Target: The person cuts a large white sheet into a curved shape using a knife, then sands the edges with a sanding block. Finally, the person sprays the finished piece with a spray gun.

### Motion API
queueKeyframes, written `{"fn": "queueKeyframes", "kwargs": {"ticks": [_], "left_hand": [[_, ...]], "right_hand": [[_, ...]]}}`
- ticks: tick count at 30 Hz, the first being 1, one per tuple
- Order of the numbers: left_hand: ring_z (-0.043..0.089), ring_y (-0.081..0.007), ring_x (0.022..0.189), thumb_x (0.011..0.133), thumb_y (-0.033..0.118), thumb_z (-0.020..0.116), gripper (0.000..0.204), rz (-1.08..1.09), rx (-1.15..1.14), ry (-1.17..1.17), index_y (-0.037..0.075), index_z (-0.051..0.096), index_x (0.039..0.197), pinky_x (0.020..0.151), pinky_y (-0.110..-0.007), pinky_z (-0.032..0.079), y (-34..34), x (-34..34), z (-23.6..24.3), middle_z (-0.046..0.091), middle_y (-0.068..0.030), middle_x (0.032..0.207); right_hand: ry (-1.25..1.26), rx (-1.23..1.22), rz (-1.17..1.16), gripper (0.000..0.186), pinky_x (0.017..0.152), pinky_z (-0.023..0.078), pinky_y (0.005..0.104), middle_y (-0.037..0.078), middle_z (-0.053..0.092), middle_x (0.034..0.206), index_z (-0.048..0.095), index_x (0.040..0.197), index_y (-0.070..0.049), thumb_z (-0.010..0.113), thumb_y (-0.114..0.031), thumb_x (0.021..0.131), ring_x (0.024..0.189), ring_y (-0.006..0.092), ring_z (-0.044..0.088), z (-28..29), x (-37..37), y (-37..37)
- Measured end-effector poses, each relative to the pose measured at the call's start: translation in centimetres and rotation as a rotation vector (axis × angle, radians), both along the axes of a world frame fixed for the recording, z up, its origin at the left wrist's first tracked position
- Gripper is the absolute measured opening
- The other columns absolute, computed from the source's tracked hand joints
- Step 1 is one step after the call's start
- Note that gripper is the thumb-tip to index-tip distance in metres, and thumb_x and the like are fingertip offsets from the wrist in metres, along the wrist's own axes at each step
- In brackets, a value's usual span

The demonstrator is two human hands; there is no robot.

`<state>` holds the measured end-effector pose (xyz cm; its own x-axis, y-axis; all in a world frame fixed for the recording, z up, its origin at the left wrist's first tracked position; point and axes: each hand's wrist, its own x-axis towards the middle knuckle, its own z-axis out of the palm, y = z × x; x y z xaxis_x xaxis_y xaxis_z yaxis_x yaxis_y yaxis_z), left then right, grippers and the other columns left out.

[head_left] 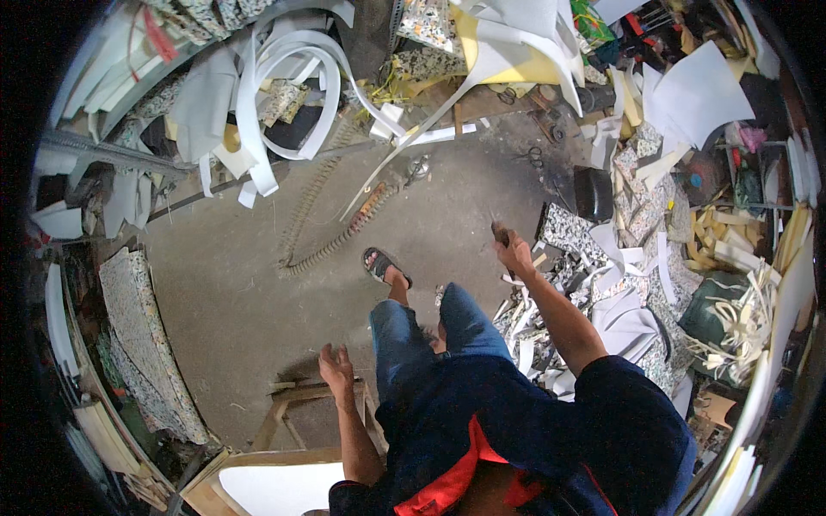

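Note:
My left hand (335, 367) hangs above a wooden frame (274, 417) beside my left leg, its fingers apart and nothing in them. Held out in front of me to the right, my right hand (514, 254) is closed around a short brown-handled tool (500, 230). A thin dark tip seems to stick out from the tool, too small to make out clearly. To the right of that hand lies a speckled foam block (570, 230), on the edge of a heap of white and speckled foam scraps (551, 297).
A coiled hose (331, 258) lies on the concrete floor (232, 301) ahead. Curled white foam strips (323, 129) hang at the far left. A speckled foam slab (142, 335) leans at the left, and a white-topped board (275, 488) is behind the wooden frame. Scissors (535, 156) lie farther off.

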<state>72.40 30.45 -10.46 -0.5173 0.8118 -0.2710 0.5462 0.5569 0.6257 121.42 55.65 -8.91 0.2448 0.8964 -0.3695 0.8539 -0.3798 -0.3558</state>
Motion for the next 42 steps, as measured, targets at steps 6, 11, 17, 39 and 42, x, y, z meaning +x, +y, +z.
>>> {"fn": "queueKeyframes", "kwargs": {"ticks": [6, 11, 17, 39, 42], "left_hand": [[0.066, -0.0434, 0.112, 0.095, 0.035, 0.072, 0.058, 0.112, -0.155, -0.399, -0.005, 0.055, 0.133, 0.094, -0.046, 0.053, 10.7, 1.7, -6.6, 0.065, -0.0307, 0.124], [0.052, -0.0489, 0.13, 0.086, 0.043, 0.079, 0.083, -0.022, -0.48, -0.142, -0.003, 0.043, 0.145, 0.105, -0.051, 0.046, 14.8, 9.6, -7.7, 0.051, -0.0333, 0.142], [0.038, -0.0468, 0.143, 0.086, 0.055, 0.074, 0.1, 0.084, -0.807, -0.107, 0.002, 0.029, 0.157, 0.116, -0.056, 0.034, 18.6, 17.0, -9.2, 0.037, -0.0304, 0.155], [0.039, -0.0468, 0.142, 0.088, 0.058, 0.069, 0.099, 0.309, -1.099, -0.201, 0.002, 0.026, 0.158, 0.114, -0.055, 0.037, 22.7, 25.6, -9.7, 0.037, -0.0288, 0.156], [0.044, -0.0471, 0.138, 0.086, 0.061, 0.07, 0.102, 0.372, -1.105, -0.263, 0.002, 0.027, 0.157, 0.112, -0.054, 0.04, 22.9, 25.0, -9.5, 0.039, -0.029, 0.154]], "right_hand": [[-0.162, -0.041, -0.217, 0.044, 0.086, 0.055, 0.0511, 0.029, 0.07, 0.105, 0.062, 0.112, 0.002, 0.069, -0.026, 0.08, 0.105, 0.0456, 0.068, -9.6, 0.7, 14.9], [-0.011, -0.023, -0.266, 0.042, 0.086, 0.055, 0.0506, 0.028, 0.07, 0.11, 0.059, 0.115, 0.001, 0.062, -0.032, 0.089, 0.105, 0.0474, 0.067, -15.9, 2.8, 26.7], [-0.231, -0.063, -0.11, 0.046, 0.089, 0.054, 0.0516, 0.024, 0.071, 0.11, 0.059, 0.122, -0.003, 0.055, -0.042, 0.097, 0.108, 0.0437, 0.067, -28.9, 8.3, 40.8], [0.119, -0.537, 0.292, 0.083, 0.098, 0.051, 0.0441, 0.019, 0.063, 0.133, 0.05, 0.143, -0.006, 0.084, -0.046, 0.078, 0.122, 0.0316, 0.062, -45.7, 3.5, 35.0], [0.762, -0.557, 0.049, 0.075, 0.094, 0.053, 0.047, 0.017, 0.062, 0.12, 0.049, 0.144, -0.012, 0.075, -0.049, 0.084, 0.109, 0.0308, 0.061, -47.9, -4.4, 28.2]]}}
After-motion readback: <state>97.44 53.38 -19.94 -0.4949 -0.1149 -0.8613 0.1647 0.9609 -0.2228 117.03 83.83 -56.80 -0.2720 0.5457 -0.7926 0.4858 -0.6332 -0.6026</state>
